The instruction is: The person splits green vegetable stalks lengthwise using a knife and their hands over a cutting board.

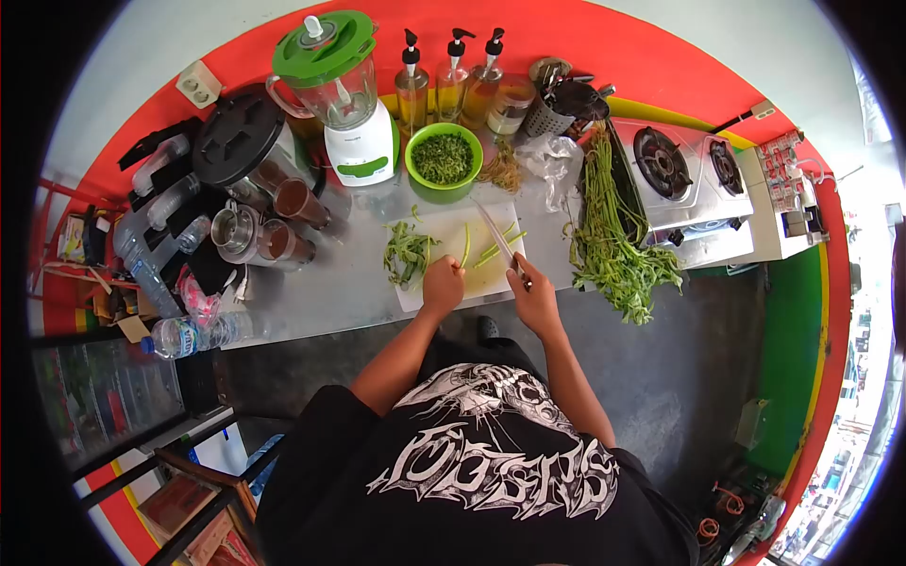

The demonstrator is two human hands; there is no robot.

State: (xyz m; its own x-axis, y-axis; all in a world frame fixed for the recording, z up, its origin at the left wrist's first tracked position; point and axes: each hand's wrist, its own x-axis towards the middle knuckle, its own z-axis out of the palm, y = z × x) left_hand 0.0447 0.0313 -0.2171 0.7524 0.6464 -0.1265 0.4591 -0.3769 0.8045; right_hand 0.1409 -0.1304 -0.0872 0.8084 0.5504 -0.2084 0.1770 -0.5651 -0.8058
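In the head view, chopped greens (442,158) are filling the green bowl (442,192), while a large bunch (618,255) is lying uncut beside the stove (694,196). Over the white board (486,279), your left hand (444,282) is pinching a stem (466,242); your right hand (536,294) is gripping the knife (495,231), its blade slanting forward and left.

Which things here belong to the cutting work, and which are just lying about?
In use, it seems: knife, cutting board, leafy greens, cut stems, bowl of chopped greens, long-stemmed bundle.

Apparently just lying about: blender, pump bottles, gas stove, water bottle, plastic bag.
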